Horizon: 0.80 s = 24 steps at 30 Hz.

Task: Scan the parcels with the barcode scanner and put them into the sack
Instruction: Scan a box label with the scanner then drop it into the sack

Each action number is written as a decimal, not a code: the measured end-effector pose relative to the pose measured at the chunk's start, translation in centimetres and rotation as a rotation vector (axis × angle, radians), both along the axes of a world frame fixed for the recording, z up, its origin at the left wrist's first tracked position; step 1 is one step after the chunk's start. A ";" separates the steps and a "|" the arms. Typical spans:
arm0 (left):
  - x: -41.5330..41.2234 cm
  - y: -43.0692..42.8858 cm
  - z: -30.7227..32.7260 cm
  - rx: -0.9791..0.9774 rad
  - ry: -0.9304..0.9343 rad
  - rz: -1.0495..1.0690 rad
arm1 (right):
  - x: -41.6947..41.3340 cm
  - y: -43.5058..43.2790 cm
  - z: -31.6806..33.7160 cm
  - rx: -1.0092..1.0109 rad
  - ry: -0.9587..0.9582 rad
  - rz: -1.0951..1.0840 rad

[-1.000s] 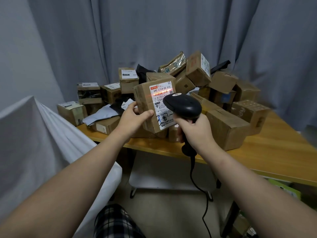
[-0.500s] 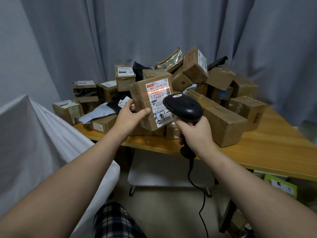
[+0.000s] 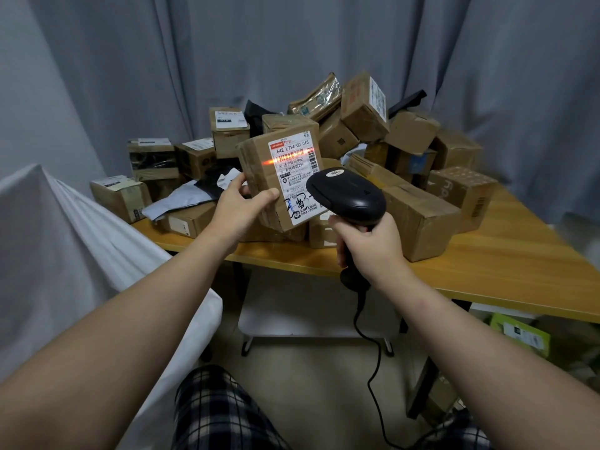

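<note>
Beam crosses barcode: left hand (image 3: 238,209) grips brown cardboard parcel (image 3: 281,180) label-forward, centre frame; right hand (image 3: 370,245) clenches black handheld barcode scanner (image 3: 345,194).

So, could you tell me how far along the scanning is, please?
Done: unclear; the white sack hides its contents. In hand: the left hand holds a parcel while the right hand aims the scanner, its red beam across the label. Left: bagging this parcel, then the pile on the table.

The person is wearing dark checked cloth (image 3: 214,414) on the legs, with thin white lines crossing, showing near, at the bottom. The left hand (image 3: 238,209), right hand (image 3: 370,245) and both arms are showing bare.
</note>
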<state>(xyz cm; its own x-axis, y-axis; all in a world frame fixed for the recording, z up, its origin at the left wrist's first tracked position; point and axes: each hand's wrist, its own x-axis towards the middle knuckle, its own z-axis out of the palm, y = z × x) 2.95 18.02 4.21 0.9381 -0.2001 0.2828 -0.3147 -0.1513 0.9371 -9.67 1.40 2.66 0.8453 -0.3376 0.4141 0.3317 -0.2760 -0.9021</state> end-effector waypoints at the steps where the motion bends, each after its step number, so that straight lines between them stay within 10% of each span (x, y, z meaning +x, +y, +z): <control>1: -0.1 0.0 0.0 -0.001 -0.004 0.003 | -0.2 0.0 0.0 0.006 -0.005 0.001; 24: -1.9 1.5 -1.8 -0.082 -0.063 -0.002 | 1.6 1.0 0.4 0.034 -0.037 0.094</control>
<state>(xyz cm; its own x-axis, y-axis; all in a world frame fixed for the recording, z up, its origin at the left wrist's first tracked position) 1.09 19.52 2.40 0.9176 -0.1758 0.3566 -0.3736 -0.0744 0.9246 -8.10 2.35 3.08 0.8585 -0.2717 0.4349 0.3877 -0.2110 -0.8973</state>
